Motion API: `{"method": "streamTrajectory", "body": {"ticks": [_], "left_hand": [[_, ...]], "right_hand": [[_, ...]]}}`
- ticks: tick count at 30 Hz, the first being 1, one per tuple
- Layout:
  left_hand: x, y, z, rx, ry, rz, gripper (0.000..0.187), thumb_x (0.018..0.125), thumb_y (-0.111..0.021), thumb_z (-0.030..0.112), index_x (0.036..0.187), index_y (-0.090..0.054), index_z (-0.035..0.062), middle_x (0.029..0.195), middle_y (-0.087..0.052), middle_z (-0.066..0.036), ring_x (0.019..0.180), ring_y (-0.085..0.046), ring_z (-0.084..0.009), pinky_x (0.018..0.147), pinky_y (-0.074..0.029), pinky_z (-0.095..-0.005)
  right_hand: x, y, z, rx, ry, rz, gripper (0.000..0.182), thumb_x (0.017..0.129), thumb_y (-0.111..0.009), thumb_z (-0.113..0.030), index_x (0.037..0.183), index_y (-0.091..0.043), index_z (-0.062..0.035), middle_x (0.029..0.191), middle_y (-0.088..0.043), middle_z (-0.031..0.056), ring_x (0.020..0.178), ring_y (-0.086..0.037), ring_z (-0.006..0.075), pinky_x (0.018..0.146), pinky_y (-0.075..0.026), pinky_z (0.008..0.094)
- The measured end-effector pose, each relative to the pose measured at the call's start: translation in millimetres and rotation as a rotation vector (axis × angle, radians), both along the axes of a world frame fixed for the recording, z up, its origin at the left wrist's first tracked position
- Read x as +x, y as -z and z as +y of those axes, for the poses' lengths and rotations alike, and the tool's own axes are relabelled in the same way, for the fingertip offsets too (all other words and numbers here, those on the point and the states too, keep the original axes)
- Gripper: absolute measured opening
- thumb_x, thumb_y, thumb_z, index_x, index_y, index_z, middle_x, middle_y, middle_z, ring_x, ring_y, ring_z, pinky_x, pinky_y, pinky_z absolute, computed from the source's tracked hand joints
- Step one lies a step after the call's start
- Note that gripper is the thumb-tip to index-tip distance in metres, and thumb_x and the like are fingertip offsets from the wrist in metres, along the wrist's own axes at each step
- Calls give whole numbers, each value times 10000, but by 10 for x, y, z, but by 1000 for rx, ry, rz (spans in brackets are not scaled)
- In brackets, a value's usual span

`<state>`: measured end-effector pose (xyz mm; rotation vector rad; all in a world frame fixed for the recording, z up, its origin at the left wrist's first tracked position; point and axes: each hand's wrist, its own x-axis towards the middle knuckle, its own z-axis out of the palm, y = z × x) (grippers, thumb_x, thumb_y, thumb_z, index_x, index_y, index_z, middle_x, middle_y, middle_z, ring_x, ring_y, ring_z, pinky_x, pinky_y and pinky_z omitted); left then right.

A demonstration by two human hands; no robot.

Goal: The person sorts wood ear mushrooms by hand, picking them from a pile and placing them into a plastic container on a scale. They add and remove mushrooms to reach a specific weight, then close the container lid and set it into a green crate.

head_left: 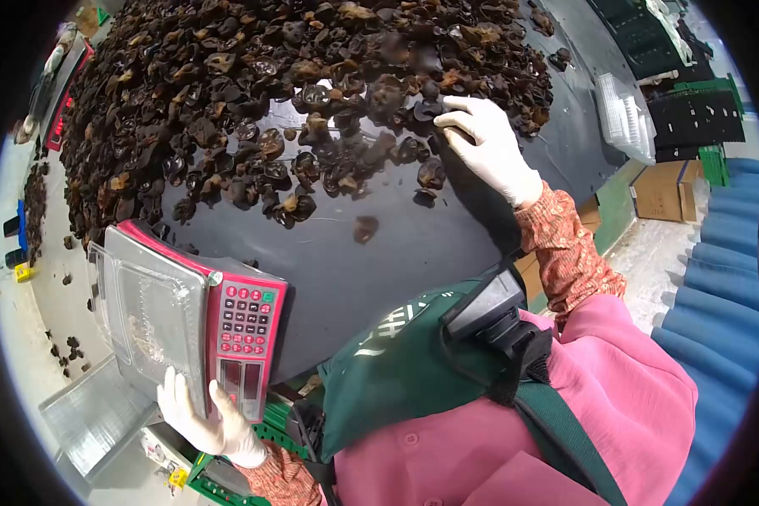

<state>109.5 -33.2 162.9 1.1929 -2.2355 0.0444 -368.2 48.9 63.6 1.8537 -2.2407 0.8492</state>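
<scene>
A large heap of dark brown, wrinkled pieces like wood-ear mushrooms [312,51] covers the far part of a grey table [396,244]. My right hand [479,139], in a white glove, is at the heap's near right side, its fingers bent around or beside a dark piece [427,110]; whether they grip it is unclear. My left hand [207,417], also gloved, has its fingers apart at the near edge of a red scale [249,316], with nothing in it. A clear plastic tray [156,295] lies on the scale's platform.
White plastic trays [624,118] are stacked at the table's right edge, beside a cardboard box [662,190] and green crates. Another red scale [69,93] stands far left. A metallic tray [97,413] is at lower left, and blue draped material [717,295] hangs at right.
</scene>
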Motion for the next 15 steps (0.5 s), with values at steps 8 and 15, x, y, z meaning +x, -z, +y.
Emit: {"method": "streamTrajectory", "body": {"ticks": [8,15], "left_hand": [[-1227,486,-104,911,337,307,165,922,-623,-43,1064,-704,-23,1021,-711,-84,968,-661,-168,905,-504,-287],[-1500,1005,239,946,202,479,144,916,-664,27,1050,-712,1,1017,-716,-130,899,-687,-213,827,-534,-309]], "right_hand": [[818,201,-716,-120,-258,110,224,750,-672,-96,973,-674,-116,1035,-631,70,1027,-587,277,966,-435,433],[784,0,-149,-48,-411,8,232,668,-717,-70,881,-646,-130,951,-615,27,964,-582,269,934,-442,428]]}}
